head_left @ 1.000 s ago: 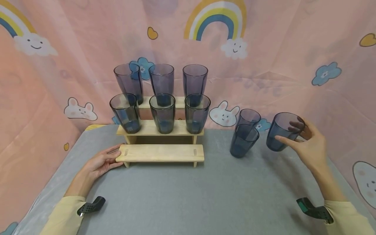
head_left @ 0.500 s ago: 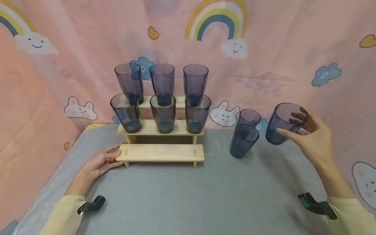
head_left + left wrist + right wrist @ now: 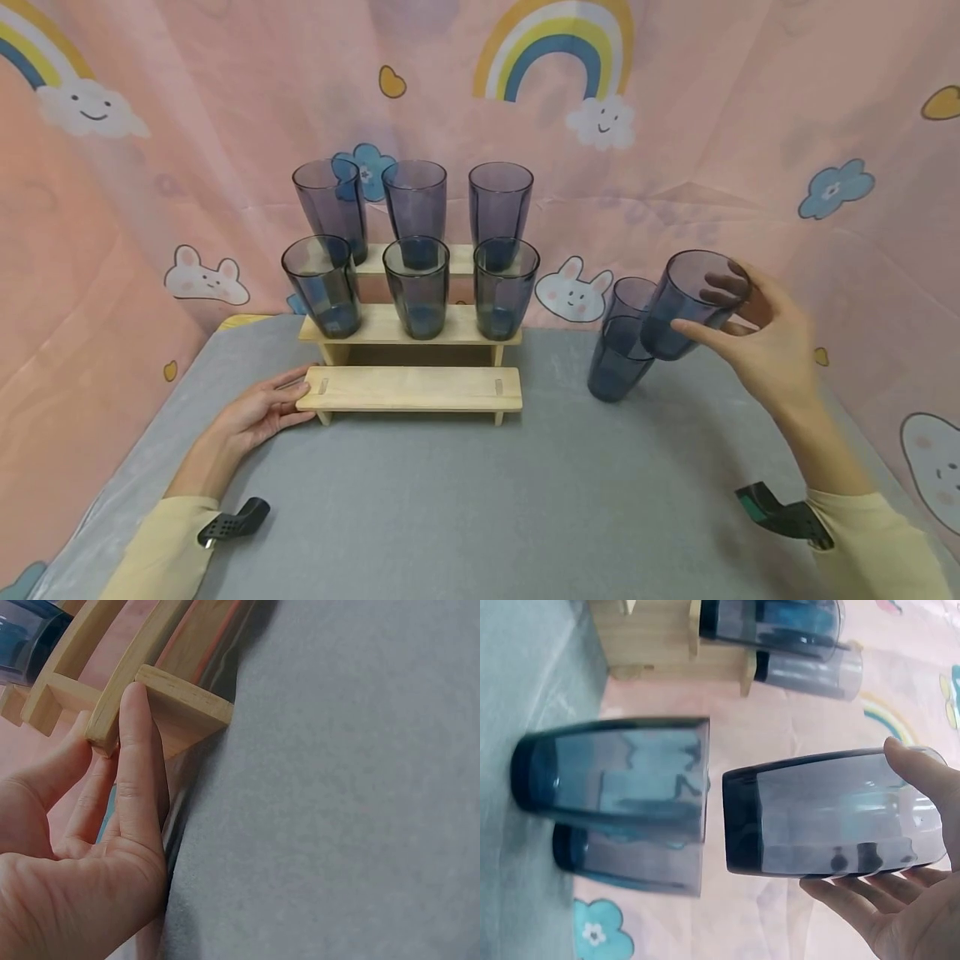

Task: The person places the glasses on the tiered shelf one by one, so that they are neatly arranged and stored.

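In the head view my right hand [image 3: 772,350] holds a blue-grey glass tumbler [image 3: 686,312] in the air, thumb on the near side and fingers behind it. The right wrist view shows the held tumbler [image 3: 832,814] off the table, its base apart from two standing tumblers. Those two, a front tumbler [image 3: 617,367] and a back tumbler [image 3: 632,293], stand on the table. At the left end of a tiered wooden stand, my left hand [image 3: 258,414] pinches the lowest step [image 3: 412,389]; the left wrist view shows thumb and fingers at the step's end [image 3: 105,727].
Three tumblers stand on the middle step, among them a left one [image 3: 322,287]. Three more stand on the top step, such as the right one [image 3: 500,200]. A grey cloth [image 3: 480,517] covers the table; a pink printed curtain [image 3: 712,125] hangs behind.
My right hand has lifted the tumbler higher and then moved it left, so it now overlaps the two standing tumblers in the head view. The left hand stays at the stand.
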### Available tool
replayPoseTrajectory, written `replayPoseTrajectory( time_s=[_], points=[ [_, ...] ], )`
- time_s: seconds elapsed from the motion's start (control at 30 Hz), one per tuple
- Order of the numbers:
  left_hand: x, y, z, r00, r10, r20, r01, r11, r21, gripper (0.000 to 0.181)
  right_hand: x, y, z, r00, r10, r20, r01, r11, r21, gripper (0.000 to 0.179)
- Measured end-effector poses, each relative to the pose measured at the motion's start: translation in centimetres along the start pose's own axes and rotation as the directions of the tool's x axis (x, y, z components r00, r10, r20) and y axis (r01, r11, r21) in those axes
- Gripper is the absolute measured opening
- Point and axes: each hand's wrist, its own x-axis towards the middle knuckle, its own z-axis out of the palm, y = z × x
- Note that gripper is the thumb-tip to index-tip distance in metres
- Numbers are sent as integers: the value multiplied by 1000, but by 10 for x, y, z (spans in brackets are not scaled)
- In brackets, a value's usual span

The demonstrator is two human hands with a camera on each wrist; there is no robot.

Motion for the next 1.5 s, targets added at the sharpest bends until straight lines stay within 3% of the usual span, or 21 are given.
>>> replayPoseTrajectory(
  time_s=[0.17, 0.23, 0.43, 0.67, 0.83, 1.07, 1.3, 1.5],
  points=[
    [1, 0, -1, 1000, 7, 9, -7, 1000, 24, 71, 1, -8, 12, 999, -27, 30, 27, 1000, 3, 88],
    [2, 1, -2, 1000, 16, 25, -17, 999, 46, 75, 1, -12, 17, 998, -36, 43, 35, 999, 14, 88],
    [4, 0, -6, 997, 22, 73, -26, 998, 52, 67, -1, -18, 34, 996, -70, 59, 67, 997, 48, 88],
    [3, 3, 0, 1000, 14, 23, -15, 999, 44, 73, -3, -25, 57, 994, -104, 46, 98, 988, 118, 87],
    [3, 3, 1, 1000, 16, 6, -16, 999, 51, 73, -5, -31, 68, 992, -102, 80, 91, 987, 132, 88],
    [1, 0, 0, 1000, 12, 26, -13, 999, 32, 73, -17, -31, 90, 979, -162, 126, 145, 981, 130, 86],
    [2, 0, 0, 1000, 8, 23, -8, 999, 33, 73, -27, -33, 114, 971, -182, 154, 139, 956, 257, 86],
    [3, 1, -4, 999, 20, 43, -23, 998, 61, 67, -35, -37, 132, 969, -202, 141, 155, 945, 290, 89]
  ],
)
